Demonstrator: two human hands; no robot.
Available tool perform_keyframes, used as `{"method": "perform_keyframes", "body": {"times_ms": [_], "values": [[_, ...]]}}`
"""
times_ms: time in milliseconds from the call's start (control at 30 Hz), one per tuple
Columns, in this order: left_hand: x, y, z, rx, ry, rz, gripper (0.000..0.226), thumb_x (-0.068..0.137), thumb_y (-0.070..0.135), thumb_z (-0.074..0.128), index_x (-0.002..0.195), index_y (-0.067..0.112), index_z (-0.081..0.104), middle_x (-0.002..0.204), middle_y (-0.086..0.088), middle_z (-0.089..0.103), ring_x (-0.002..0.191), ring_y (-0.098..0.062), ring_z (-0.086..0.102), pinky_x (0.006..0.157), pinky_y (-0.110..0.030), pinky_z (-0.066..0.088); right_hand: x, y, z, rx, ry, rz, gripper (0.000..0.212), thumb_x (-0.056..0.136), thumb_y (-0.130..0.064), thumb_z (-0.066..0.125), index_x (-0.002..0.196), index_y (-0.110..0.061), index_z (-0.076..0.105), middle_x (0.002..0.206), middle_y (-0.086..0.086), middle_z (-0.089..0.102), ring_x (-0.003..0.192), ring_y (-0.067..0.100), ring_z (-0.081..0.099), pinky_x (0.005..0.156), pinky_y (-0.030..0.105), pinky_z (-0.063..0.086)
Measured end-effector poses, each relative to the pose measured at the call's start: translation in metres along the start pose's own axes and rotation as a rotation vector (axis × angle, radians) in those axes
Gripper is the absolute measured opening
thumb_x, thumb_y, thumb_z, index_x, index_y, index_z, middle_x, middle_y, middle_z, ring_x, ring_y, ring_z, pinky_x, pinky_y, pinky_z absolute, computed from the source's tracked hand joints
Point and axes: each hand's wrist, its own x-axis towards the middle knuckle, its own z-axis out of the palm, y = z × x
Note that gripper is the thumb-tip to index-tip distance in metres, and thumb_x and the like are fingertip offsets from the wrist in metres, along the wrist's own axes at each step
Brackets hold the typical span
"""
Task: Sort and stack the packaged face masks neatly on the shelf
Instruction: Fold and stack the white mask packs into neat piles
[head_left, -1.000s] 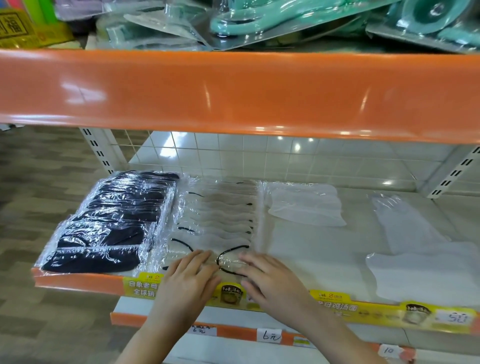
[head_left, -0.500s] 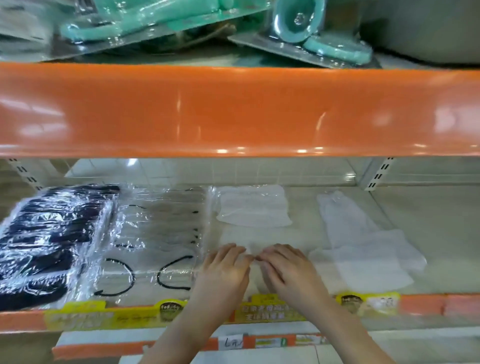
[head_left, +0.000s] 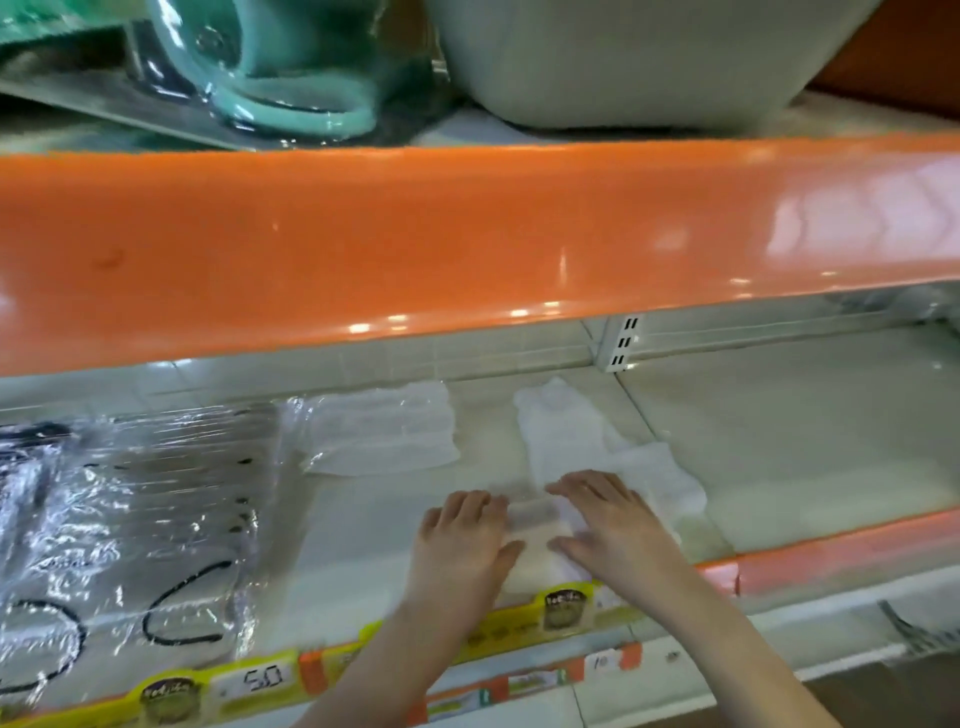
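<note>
while both hands lie flat on one white mask packet (head_left: 535, 540) at the shelf (head_left: 779, 467) front, left hand (head_left: 462, 545) and right hand (head_left: 608, 525) sit close together, fingers straight. head view: clear-wrapped masks (head_left: 156, 519) lie ordered at left, white stack (head_left: 384, 436) behind. loose white pile (head_left: 582, 447) looks unsorted; task seems partway.
</note>
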Motion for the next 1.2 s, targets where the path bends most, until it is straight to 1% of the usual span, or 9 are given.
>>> {"method": "perform_keyframes", "body": {"times_ms": [133,200,600,767,833,933,1000,1067,1200], "values": [[0.016,0.014,0.008,0.097,-0.154,-0.075,0.059,0.084,0.059,0.052,0.131,0.024,0.046,0.126,0.004,0.048,0.123,-0.022,0.043,0.094,-0.035,0.038,0.005,0.018,-0.017,-0.085,-0.149,0.04,0.074,0.078,-0.048,0.069,0.142,-0.03,0.036,0.138,-0.01,0.038,0.133,0.016,0.033,0.103,0.034,0.03],[0.021,0.015,0.011,0.105,-0.156,-0.107,0.067,0.083,0.062,0.054,0.137,0.028,0.036,0.132,0.006,0.042,0.127,-0.02,0.036,0.098,-0.034,0.033,0.008,0.024,-0.021,-0.11,-0.228,0.072,0.077,0.082,-0.053,0.064,0.146,-0.031,0.027,0.143,-0.01,0.03,0.135,0.015,0.025,0.107,0.034,0.024],[0.027,0.02,0.011,-0.013,-0.156,-0.205,0.046,0.08,0.055,0.062,0.121,0.037,0.05,0.115,0.01,0.048,0.117,-0.013,0.039,0.093,-0.027,0.032,0.013,0.039,-0.022,-0.125,-0.209,0.049,0.046,0.083,-0.058,0.059,0.117,-0.026,0.05,0.113,-0.008,0.045,0.118,0.015,0.038,0.1,0.026,0.024],[0.022,0.02,0.013,-0.046,-0.081,-0.221,0.044,0.082,0.052,0.06,0.122,0.036,0.05,0.113,0.009,0.046,0.117,-0.014,0.037,0.093,-0.027,0.031,0.018,0.061,-0.047,-0.046,-0.266,0.112,0.021,0.089,-0.052,0.055,0.096,-0.033,0.047,0.103,-0.013,0.049,0.111,0.009,0.045,0.083,0.023,0.028],[0.02,0.022,0.014,-0.021,-0.004,-0.216,0.048,0.077,0.048,0.067,0.12,0.033,0.051,0.112,0.007,0.047,0.114,-0.017,0.04,0.091,-0.029,0.035,0.019,0.062,-0.054,0.044,-0.247,0.165,0.015,0.088,-0.047,0.058,0.087,-0.036,0.047,0.097,-0.016,0.052,0.105,0.009,0.05,0.084,0.027,0.036],[0.019,0.026,0.018,0.016,0.194,-0.115,0.059,0.048,0.028,0.087,0.098,0.028,0.056,0.093,0.008,0.056,0.092,-0.016,0.047,0.067,-0.03,0.05,0.025,0.056,-0.061,0.269,-0.169,0.242,0.013,0.085,-0.034,0.065,0.081,-0.039,0.053,0.086,-0.014,0.054,0.085,0.009,0.054,0.079,0.03,0.045],[0.016,0.037,0.018,-0.06,0.322,-0.012,0.042,0.059,0.032,0.078,0.094,0.027,0.055,0.092,0.01,0.06,0.091,-0.013,0.045,0.063,-0.028,0.052,0.03,0.05,-0.066,0.391,-0.082,0.247,0.017,0.084,-0.028,0.067,0.081,-0.04,0.056,0.082,-0.011,0.056,0.072,0.008,0.054,0.07,0.029,0.045],[0.011,0.053,0.014,-0.188,0.325,0.046,0.033,0.079,0.05,0.056,0.103,0.027,0.057,0.103,0.011,0.062,0.098,-0.008,0.047,0.075,-0.023,0.05,0.033,0.04,-0.072,0.565,-0.03,0.239,0.018,0.085,-0.022,0.068,0.084,-0.038,0.059,0.078,-0.008,0.057,0.063,0.008,0.053,0.061,0.025,0.043],[0.003,0.084,-0.014,-0.632,0.168,-0.002,0.087,0.066,0.065,0.061,0.142,0.036,0.029,0.14,0.029,0.033,0.126,0.016,0.025,0.103,-0.003,0.018,0.034,0.007,-0.09,1.001,0.027,0.211,0.021,0.086,-0.009,0.066,0.097,-0.027,0.066,0.075,-0.005,0.065,0.067,0.011,0.059,0.057,0.018,0.044]]}}
